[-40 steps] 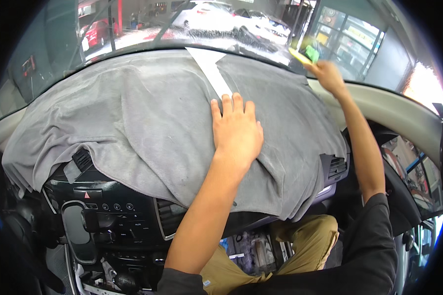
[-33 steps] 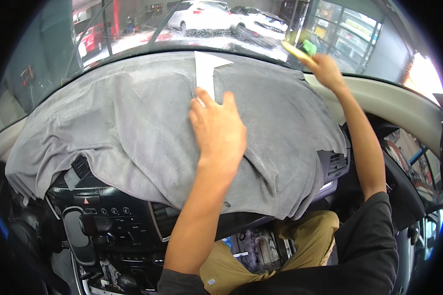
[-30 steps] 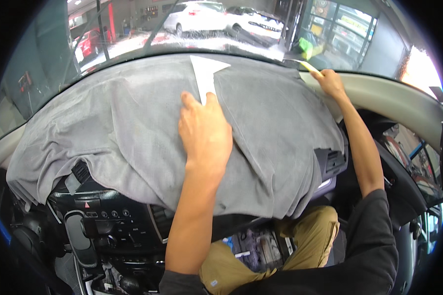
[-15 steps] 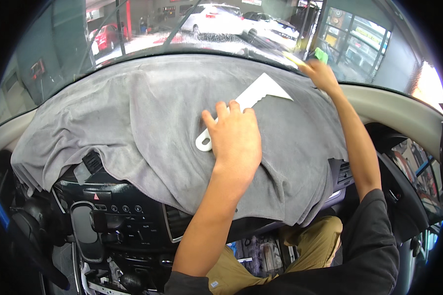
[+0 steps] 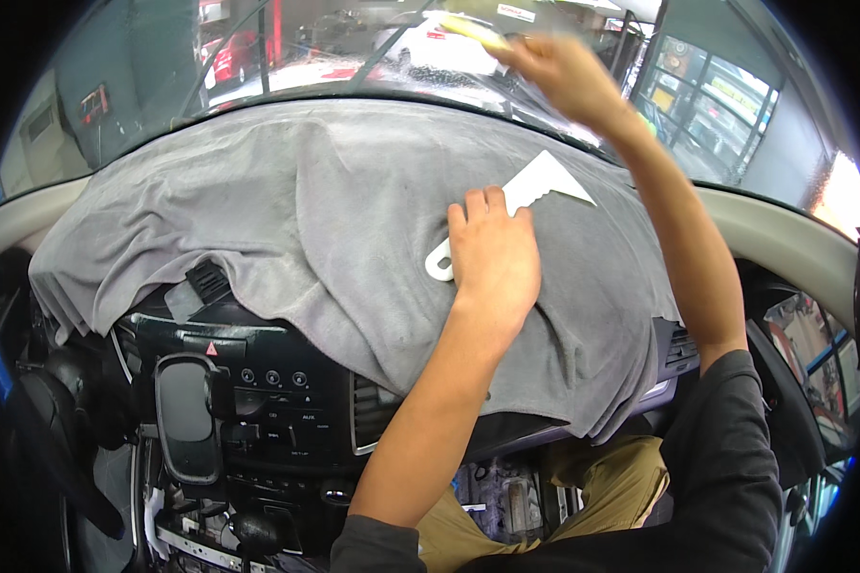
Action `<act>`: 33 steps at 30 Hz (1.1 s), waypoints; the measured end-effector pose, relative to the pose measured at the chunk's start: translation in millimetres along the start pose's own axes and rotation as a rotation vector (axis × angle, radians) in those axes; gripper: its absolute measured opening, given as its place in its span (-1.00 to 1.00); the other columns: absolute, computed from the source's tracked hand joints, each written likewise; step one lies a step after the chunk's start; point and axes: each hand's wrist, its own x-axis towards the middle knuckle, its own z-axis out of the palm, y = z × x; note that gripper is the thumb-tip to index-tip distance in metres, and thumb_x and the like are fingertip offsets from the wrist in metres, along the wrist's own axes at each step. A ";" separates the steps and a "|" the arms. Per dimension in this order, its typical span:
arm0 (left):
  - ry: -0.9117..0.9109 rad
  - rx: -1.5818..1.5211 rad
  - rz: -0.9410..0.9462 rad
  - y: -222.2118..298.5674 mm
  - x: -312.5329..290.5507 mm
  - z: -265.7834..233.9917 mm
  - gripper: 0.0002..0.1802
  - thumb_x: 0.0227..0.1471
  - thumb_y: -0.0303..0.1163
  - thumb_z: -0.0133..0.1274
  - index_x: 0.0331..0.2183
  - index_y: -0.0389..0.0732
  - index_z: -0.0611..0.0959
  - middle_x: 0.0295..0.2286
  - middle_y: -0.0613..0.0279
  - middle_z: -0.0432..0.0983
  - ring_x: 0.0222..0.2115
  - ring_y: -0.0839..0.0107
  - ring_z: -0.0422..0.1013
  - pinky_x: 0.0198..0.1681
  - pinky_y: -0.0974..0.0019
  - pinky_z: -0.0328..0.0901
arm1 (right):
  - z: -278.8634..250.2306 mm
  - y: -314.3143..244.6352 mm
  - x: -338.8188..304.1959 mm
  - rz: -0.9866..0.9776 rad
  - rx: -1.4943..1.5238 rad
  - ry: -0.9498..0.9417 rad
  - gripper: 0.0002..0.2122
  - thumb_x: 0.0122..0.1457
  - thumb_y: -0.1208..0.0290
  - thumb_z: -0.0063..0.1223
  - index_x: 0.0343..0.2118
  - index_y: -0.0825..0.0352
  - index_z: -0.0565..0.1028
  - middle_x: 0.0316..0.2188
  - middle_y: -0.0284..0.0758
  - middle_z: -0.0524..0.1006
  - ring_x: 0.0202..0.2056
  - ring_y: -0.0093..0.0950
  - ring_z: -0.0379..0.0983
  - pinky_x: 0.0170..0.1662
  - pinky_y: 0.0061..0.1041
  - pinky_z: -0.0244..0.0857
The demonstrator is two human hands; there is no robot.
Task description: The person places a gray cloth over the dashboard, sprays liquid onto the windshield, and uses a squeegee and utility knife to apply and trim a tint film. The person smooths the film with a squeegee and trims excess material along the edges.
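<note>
My left hand [image 5: 497, 253] rests palm down on the grey cloth [image 5: 382, 277], its fingers curled over a flat white plastic scraper [image 5: 550, 181]. The scraper's wide triangular blade points away to the right, and its handle end with a hole shows left of my wrist. My right hand [image 5: 559, 76], smeared by motion, is raised before the windshield [image 5: 143, 95] and closed on a slim yellow tool [image 5: 473, 31], which looks like a squeegee. Its far end is blurred, so I cannot tell whether it touches the glass.
The cloth drapes over the dashboard. A phone holder [image 5: 187, 420] stands before the black centre console [image 5: 287, 387], near an air vent [image 5: 373, 411]. At left is part of the steering wheel [image 5: 57, 458]. Pale pillar trim [image 5: 784, 229] borders the windshield at right; cars show beyond the glass.
My right hand has swept up and left across the windshield with the yellow tool. The left hand stays on the scraper; the whole view has shifted slightly.
</note>
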 end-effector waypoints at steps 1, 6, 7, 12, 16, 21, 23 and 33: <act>0.017 -0.009 0.010 -1.6 -0.7 -0.2 -0.76 -0.19 -0.46 0.03 -0.35 -0.15 0.65 -0.21 0.04 0.43 -0.17 0.13 0.30 -0.08 0.11 0.18 | -3.1 -21.4 1.2 -0.197 0.310 0.153 -0.59 0.24 0.06 -0.11 -0.38 0.39 0.53 -0.69 -0.46 0.23 -0.60 -0.72 0.10 -0.54 -0.61 0.00; -0.031 -0.084 0.002 17.6 2.1 3.0 -0.75 -0.16 -0.43 0.03 -0.33 -0.14 0.65 -0.20 0.06 0.42 -0.14 0.16 0.28 -0.06 0.12 0.15 | 33.0 171.1 -38.4 0.372 -0.373 -0.134 -0.54 0.15 -0.04 -0.08 -0.29 0.34 0.58 -0.42 -0.07 0.56 -0.32 -0.18 0.51 -0.24 -0.23 0.30; -0.022 -0.083 0.005 22.7 2.3 1.2 -0.75 -0.16 -0.43 0.03 -0.33 -0.14 0.65 -0.20 0.06 0.42 -0.13 0.16 0.28 -0.05 0.12 0.15 | 23.7 199.8 -52.6 0.476 -0.395 -0.126 -0.53 0.15 -0.05 -0.08 -0.30 0.34 0.58 -0.41 -0.07 0.56 -0.32 -0.18 0.51 -0.23 -0.23 0.31; -0.102 0.012 -0.038 2.3 -2.1 -4.3 -0.74 -0.14 -0.42 0.03 -0.30 -0.16 0.63 -0.16 0.04 0.40 -0.10 0.17 0.26 -0.03 0.11 0.13 | 10.4 31.7 -12.1 0.022 -0.040 0.052 -0.57 0.19 0.04 -0.04 -0.47 0.41 0.50 -0.71 -0.42 0.30 -0.62 -0.57 0.22 -0.52 -0.47 0.10; -0.113 0.000 -0.017 5.8 -2.1 -4.4 -0.73 -0.09 -0.37 0.01 -0.27 -0.16 0.62 -0.11 0.04 0.37 -0.06 0.18 0.22 0.02 0.09 0.07 | 24.0 68.1 -14.7 0.119 -0.157 0.037 -0.51 0.16 -0.04 -0.07 -0.48 0.42 0.51 -0.60 -0.12 0.48 -0.52 -0.28 0.43 -0.40 -0.29 0.25; -0.214 -0.023 -0.008 21.6 4.8 -11.2 -0.67 -0.01 -0.30 -0.03 -0.18 -0.17 0.59 -0.02 0.04 0.31 0.02 0.18 0.15 0.09 0.08 -0.02 | 36.4 180.1 -43.1 0.275 -0.364 -0.007 -0.55 0.15 -0.03 -0.07 -0.24 0.32 0.58 -0.37 -0.07 0.56 -0.26 -0.13 0.49 -0.18 -0.23 0.31; -0.194 0.000 -0.022 12.3 -0.9 -7.0 -0.69 -0.05 -0.33 -0.01 -0.20 -0.17 0.59 -0.03 0.01 0.32 0.01 0.16 0.17 0.07 0.07 0.01 | 34.1 69.8 -13.1 0.113 -0.186 0.002 -0.55 0.14 -0.02 -0.06 -0.28 0.35 0.57 -0.46 -0.10 0.56 -0.36 -0.15 0.48 -0.24 -0.26 0.31; -0.221 -0.015 -0.022 29.0 1.7 -6.8 -0.62 -0.04 -0.30 -0.02 -0.14 -0.19 0.55 0.04 -0.07 0.26 0.07 0.12 0.13 0.12 0.04 -0.04 | 66.2 153.7 -19.1 0.314 -0.360 -0.030 -0.49 0.13 -0.08 -0.05 -0.29 0.40 0.56 -0.38 -0.04 0.56 -0.29 -0.15 0.50 -0.19 -0.22 0.29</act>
